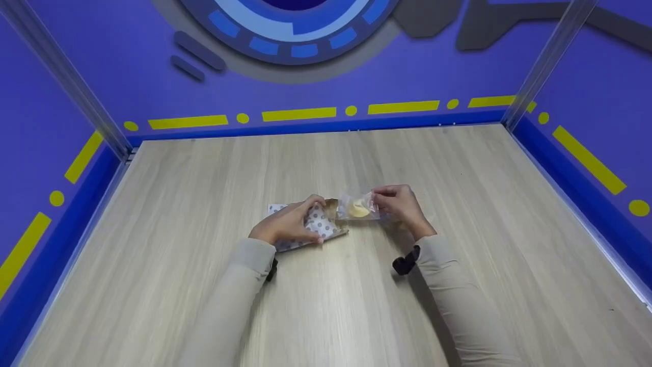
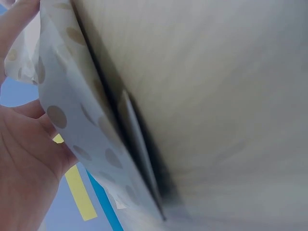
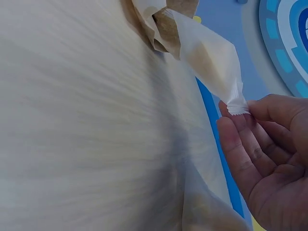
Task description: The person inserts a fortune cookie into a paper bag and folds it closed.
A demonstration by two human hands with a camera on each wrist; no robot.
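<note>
A white paper bag (image 1: 321,224) with grey dots lies on its side in the middle of the table, its brown-lined mouth facing right. My left hand (image 1: 293,221) grips it from above, thumb on the near side and fingers on the far side; the left wrist view shows its dotted side (image 2: 86,125) against the palm. At the bag's mouth is a clear packet (image 1: 358,206) with a round, pale yellow piece inside. My right hand (image 1: 402,204) pinches the packet's crimped end, seen close in the right wrist view (image 3: 238,107). Whether the packet's other end is inside the bag, I cannot tell.
Another translucent wrapper (image 3: 207,207) shows at the bottom of the right wrist view, beneath the right hand. The light wood table (image 1: 204,168) is bordered at the back and sides by blue-purple panels (image 1: 305,97) with yellow marks.
</note>
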